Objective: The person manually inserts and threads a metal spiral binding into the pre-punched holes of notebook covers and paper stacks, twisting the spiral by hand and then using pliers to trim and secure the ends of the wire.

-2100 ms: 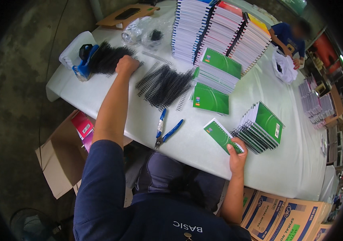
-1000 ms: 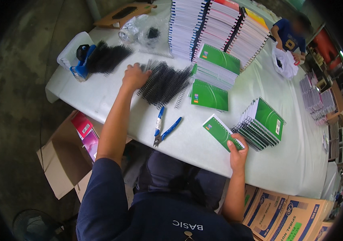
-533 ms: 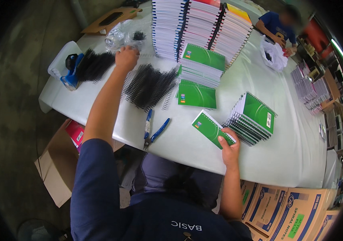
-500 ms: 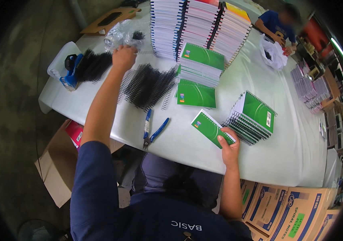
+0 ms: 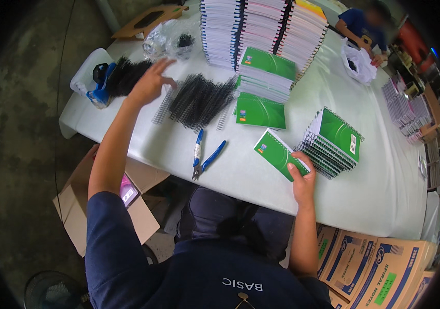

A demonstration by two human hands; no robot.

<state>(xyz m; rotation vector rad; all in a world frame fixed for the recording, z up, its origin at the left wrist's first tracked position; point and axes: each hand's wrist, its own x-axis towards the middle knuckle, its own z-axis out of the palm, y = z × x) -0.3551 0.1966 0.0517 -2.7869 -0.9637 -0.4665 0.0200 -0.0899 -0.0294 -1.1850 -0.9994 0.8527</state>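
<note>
My right hand grips an unbound green notebook by its lower right corner, and a row of punched holes runs along its upper edge. Fingers spread, my left hand hovers above the table with nothing visible in it. It is between a dark bundle of spiral coils and a loose pile of black spiral coils. Blue-handled cutting pliers lie below that pile. Beyond my right hand stands a stack of coil-bound green notebooks. More green notebooks lie stacked at the table's middle.
Tall stacks of spiral-bound books rise at the back. A clear plastic bag and a white container are at the left. Cartons stand below the table at right. Another person sits across, beside a white bag.
My left hand has moved back from beside the plastic bag, its fingers now spreading. The view has shifted slightly; my right hand still holds the green notebook.
</note>
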